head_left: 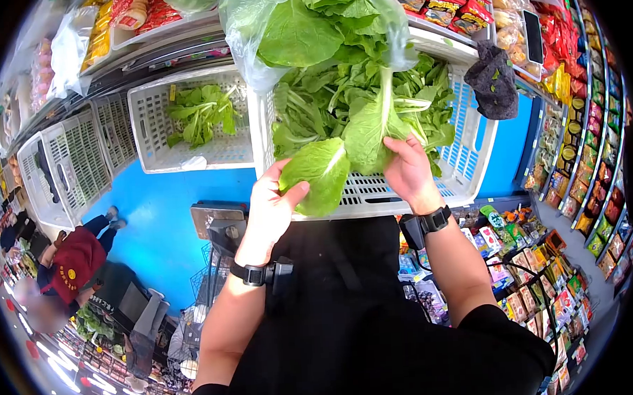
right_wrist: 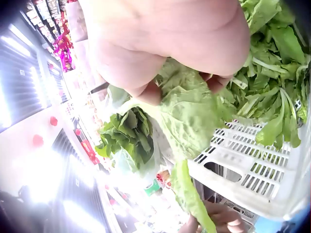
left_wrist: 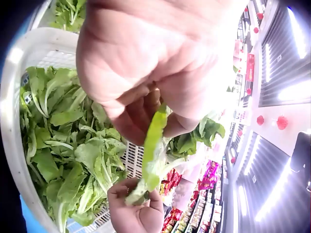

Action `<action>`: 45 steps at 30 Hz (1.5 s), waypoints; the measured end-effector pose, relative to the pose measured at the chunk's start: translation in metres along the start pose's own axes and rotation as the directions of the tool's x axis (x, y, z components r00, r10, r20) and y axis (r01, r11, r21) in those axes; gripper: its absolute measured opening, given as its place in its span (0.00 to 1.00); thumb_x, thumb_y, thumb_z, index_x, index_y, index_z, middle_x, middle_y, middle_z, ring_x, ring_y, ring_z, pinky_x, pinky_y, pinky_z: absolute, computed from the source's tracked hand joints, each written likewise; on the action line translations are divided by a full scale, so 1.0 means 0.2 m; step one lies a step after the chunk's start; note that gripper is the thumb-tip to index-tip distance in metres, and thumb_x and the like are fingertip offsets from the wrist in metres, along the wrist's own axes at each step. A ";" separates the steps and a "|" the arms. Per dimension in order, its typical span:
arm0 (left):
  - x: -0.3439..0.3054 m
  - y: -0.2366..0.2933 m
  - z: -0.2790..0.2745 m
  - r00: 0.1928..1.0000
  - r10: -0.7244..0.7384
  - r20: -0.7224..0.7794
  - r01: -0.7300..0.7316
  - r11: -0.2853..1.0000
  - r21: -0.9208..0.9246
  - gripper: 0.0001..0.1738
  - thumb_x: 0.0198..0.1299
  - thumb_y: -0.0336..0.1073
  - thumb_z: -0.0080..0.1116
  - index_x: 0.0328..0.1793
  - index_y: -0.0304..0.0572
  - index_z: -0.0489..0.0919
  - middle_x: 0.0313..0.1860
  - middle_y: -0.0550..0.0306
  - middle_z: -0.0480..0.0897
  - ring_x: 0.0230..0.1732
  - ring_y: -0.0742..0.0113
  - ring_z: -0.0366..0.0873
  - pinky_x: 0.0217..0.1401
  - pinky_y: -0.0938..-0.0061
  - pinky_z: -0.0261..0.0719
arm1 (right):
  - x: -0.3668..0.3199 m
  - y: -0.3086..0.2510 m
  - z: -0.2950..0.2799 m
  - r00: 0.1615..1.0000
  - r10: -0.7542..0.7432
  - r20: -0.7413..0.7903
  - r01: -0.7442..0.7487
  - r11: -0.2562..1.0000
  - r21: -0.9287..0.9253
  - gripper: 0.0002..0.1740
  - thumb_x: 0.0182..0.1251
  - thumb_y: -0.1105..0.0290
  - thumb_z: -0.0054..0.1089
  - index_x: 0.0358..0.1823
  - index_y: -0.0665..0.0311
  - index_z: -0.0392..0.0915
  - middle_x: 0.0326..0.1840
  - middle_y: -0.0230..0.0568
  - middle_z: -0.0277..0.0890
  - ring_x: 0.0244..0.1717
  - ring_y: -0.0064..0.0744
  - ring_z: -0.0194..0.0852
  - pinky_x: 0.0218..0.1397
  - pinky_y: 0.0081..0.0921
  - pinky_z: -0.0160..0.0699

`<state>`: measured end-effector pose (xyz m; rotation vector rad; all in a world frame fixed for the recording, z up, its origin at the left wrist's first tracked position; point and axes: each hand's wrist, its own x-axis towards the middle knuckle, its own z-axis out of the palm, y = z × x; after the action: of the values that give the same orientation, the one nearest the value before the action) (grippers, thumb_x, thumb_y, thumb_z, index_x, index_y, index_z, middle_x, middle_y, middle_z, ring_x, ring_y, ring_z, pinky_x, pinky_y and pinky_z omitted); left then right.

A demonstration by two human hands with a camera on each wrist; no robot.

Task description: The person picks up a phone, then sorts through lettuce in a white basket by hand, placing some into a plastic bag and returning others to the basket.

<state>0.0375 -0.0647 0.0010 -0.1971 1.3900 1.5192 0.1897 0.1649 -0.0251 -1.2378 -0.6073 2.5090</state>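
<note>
In the head view my left hand [head_left: 269, 205] pinches the edge of a broad green vegetable leaf [head_left: 317, 175]. My right hand [head_left: 412, 171] holds another leaf [head_left: 369, 132] with a thick pale stem, its thumb on top of the blade. Both leaves are over the near side of a white slotted crate [head_left: 373, 209] full of loose leafy greens [head_left: 312, 102]. Seen from the left wrist, the left-hand leaf [left_wrist: 153, 145] stands edge-on below the curled fingers. From the right wrist, the pale-ribbed leaf [right_wrist: 187, 111] hangs wide from the fingers.
A clear plastic bag [head_left: 242, 31] of larger greens lies at the crate's far edge. To the left is a second white crate [head_left: 191, 157] with a few greens [head_left: 203, 114]. A dark cloth [head_left: 491, 80] hangs at the right. A person in a red top [head_left: 72, 264] is farther left.
</note>
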 end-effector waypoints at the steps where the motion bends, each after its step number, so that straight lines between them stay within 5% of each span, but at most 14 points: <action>1: 0.00 0.02 -0.02 1.000 0.000 0.001 0.000 1.000 0.002 0.22 0.65 0.16 0.57 0.63 0.35 0.85 0.58 0.52 0.89 0.58 0.67 0.85 0.67 0.70 0.81 | 0.00 0.01 -0.04 1.000 -0.001 -0.001 0.001 1.000 0.002 0.19 0.79 0.80 0.58 0.68 0.68 0.78 0.65 0.41 0.86 0.67 0.37 0.82 0.75 0.40 0.80; 3: 0.00 0.07 -0.05 0.868 0.450 0.208 -0.489 0.707 0.511 0.26 0.48 0.16 0.50 0.47 0.43 0.93 0.69 0.41 0.83 0.69 0.51 0.80 0.77 0.60 0.74 | 0.02 0.03 -0.12 0.989 -0.146 0.036 0.150 0.964 -0.220 0.15 0.75 0.83 0.60 0.58 0.64 0.85 0.70 0.45 0.82 0.71 0.40 0.79 0.78 0.40 0.76; 6: -0.04 0.16 0.01 0.760 0.606 0.235 -0.558 0.424 0.714 0.23 0.37 0.23 0.48 0.31 0.48 0.94 0.79 0.35 0.74 0.76 0.38 0.71 0.84 0.53 0.65 | 0.03 0.02 -0.17 0.963 -0.238 0.129 0.265 0.925 -0.273 0.13 0.70 0.86 0.62 0.46 0.60 0.88 0.79 0.50 0.73 0.74 0.45 0.75 0.80 0.41 0.72; 11: -0.04 0.13 -0.03 0.770 0.575 0.276 -0.599 0.504 0.622 0.21 0.45 0.22 0.52 0.36 0.46 0.95 0.82 0.35 0.70 0.78 0.38 0.71 0.82 0.51 0.69 | 0.05 0.01 -0.19 0.911 -0.351 0.217 0.401 0.623 -0.672 0.15 0.64 0.88 0.62 0.44 0.61 0.89 0.85 0.50 0.64 0.74 0.48 0.74 0.80 0.42 0.71; 16: -0.04 0.12 0.07 0.949 0.246 0.199 -0.304 0.532 0.791 0.33 0.55 0.13 0.51 0.66 0.44 0.88 0.83 0.35 0.69 0.74 0.44 0.79 0.66 0.63 0.84 | 0.06 0.00 -0.08 0.904 -0.140 0.404 0.356 -0.277 -0.893 0.44 0.63 0.86 0.54 0.83 0.51 0.69 0.87 0.67 0.56 0.74 0.66 0.69 0.81 0.53 0.68; 21: -0.05 0.06 0.10 0.934 0.291 0.206 -0.324 0.454 0.830 0.28 0.59 0.17 0.55 0.66 0.43 0.86 0.84 0.38 0.69 0.75 0.47 0.79 0.61 0.66 0.85 | 0.28 -0.09 -0.37 0.801 -0.540 0.258 0.161 -0.222 -0.962 0.43 0.63 0.75 0.66 0.83 0.52 0.66 0.83 0.66 0.60 0.76 0.66 0.65 0.82 0.55 0.63; 23: -0.05 0.04 0.11 0.947 0.236 0.219 -0.310 0.482 0.820 0.23 0.61 0.21 0.59 0.63 0.41 0.86 0.80 0.40 0.74 0.77 0.43 0.76 0.72 0.61 0.78 | 0.34 -0.16 -0.37 0.735 -0.594 0.326 -0.058 -0.534 -0.844 0.36 0.64 0.72 0.70 0.76 0.53 0.74 0.75 0.59 0.71 0.77 0.62 0.65 0.82 0.59 0.61; 28: -0.05 0.06 0.19 0.959 0.154 0.238 -0.283 0.576 0.767 0.19 0.63 0.23 0.63 0.61 0.38 0.86 0.68 0.44 0.84 0.69 0.44 0.82 0.67 0.61 0.83 | 0.33 -0.30 -0.45 0.906 -0.407 0.114 -0.162 -0.581 -0.797 0.17 0.68 0.67 0.70 0.58 0.60 0.88 0.60 0.45 0.86 0.68 0.55 0.77 0.72 0.54 0.71; 31: -0.03 0.03 0.23 0.971 0.088 0.220 -0.222 0.665 0.713 0.17 0.66 0.24 0.64 0.62 0.38 0.86 0.61 0.46 0.88 0.62 0.53 0.86 0.63 0.65 0.84 | 0.18 -0.29 -0.43 0.935 -0.348 0.067 0.073 0.003 -0.997 0.18 0.72 0.62 0.72 0.55 0.68 0.86 0.46 0.52 0.90 0.42 0.48 0.90 0.49 0.35 0.86; 34: -0.01 -0.01 0.30 0.977 -0.104 0.188 -0.038 0.777 0.629 0.18 0.73 0.29 0.66 0.67 0.35 0.83 0.59 0.48 0.89 0.60 0.63 0.87 0.64 0.69 0.83 | -0.04 -0.21 -0.29 0.985 -0.139 -0.105 -0.040 0.406 -0.913 0.15 0.78 0.64 0.68 0.56 0.69 0.84 0.43 0.36 0.88 0.43 0.22 0.81 0.51 0.24 0.81; 38: 0.01 -0.08 0.40 0.965 -0.189 0.183 0.131 0.948 0.291 0.31 0.77 0.36 0.66 0.79 0.26 0.70 0.67 0.43 0.84 0.68 0.62 0.80 0.74 0.66 0.78 | -0.28 -0.03 -0.15 1.000 0.020 0.017 -0.006 0.792 -0.610 0.13 0.80 0.69 0.68 0.58 0.67 0.80 0.46 0.28 0.83 0.47 0.18 0.77 0.53 0.23 0.78; 39: 0.00 -0.08 0.42 0.964 -0.114 0.239 0.070 0.980 0.187 0.33 0.78 0.36 0.66 0.81 0.28 0.67 0.69 0.43 0.82 0.71 0.61 0.79 0.76 0.65 0.76 | -0.33 -0.01 -0.09 0.998 -0.029 0.047 0.053 0.759 -0.650 0.12 0.77 0.71 0.71 0.55 0.67 0.80 0.46 0.32 0.83 0.47 0.20 0.77 0.54 0.24 0.79; 42: -0.03 -0.05 0.47 0.970 -0.019 0.242 0.009 0.999 0.041 0.34 0.77 0.29 0.63 0.85 0.33 0.64 0.71 0.44 0.80 0.74 0.59 0.76 0.79 0.61 0.73 | -0.39 -0.04 0.05 0.762 -0.421 0.492 0.556 0.034 -0.831 0.20 0.58 0.82 0.74 0.52 0.63 0.83 0.44 0.40 0.81 0.45 0.44 0.80 0.49 0.38 0.79; 45: -0.03 0.00 0.45 0.948 -0.137 0.286 0.204 0.954 -0.219 0.38 0.67 0.15 0.52 0.85 0.32 0.63 0.71 0.45 0.81 0.73 0.56 0.79 0.80 0.58 0.74 | -0.40 -0.04 0.09 0.663 -0.475 0.578 0.603 -0.119 -0.789 0.23 0.53 0.82 0.75 0.52 0.60 0.84 0.45 0.38 0.80 0.45 0.49 0.78 0.48 0.42 0.76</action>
<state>0.0844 0.0050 0.0348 -0.2485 0.9439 1.5071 0.2240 0.1329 0.0430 -0.6855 -2.4629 1.1607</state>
